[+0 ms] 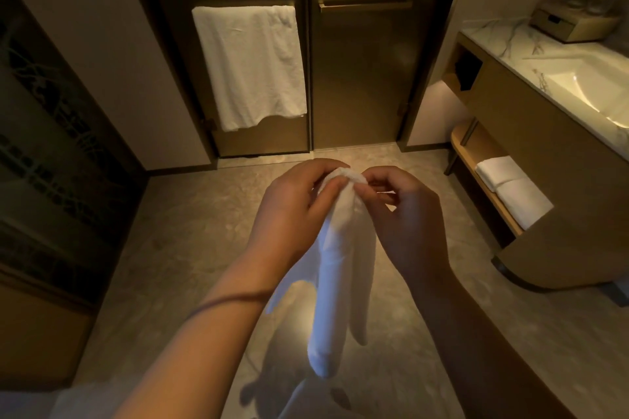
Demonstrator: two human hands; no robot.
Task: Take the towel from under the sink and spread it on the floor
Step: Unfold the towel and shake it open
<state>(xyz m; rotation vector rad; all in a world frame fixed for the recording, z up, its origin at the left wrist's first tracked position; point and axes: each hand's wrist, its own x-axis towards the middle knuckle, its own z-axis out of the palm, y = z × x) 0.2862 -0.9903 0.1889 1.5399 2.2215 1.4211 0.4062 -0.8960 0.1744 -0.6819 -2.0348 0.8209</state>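
Note:
A white towel [337,275] hangs bunched in mid-air over the stone floor [190,235], in the middle of the head view. My left hand [292,207] grips its top edge between thumb and fingers. My right hand [405,214] pinches the same top edge just to the right, fingertips touching the cloth. The towel droops in long folds down to about knee height. The sink [602,92] is set in a marble counter at the right, and two folded white towels [510,190] lie on the wooden shelf [476,160] under it.
A large white towel [250,65] hangs on a bar on the left glass door. The right glass door [360,78] has a bare handle bar. A wooden box [571,24] sits on the counter. A dark patterned panel [51,146] lines the left wall.

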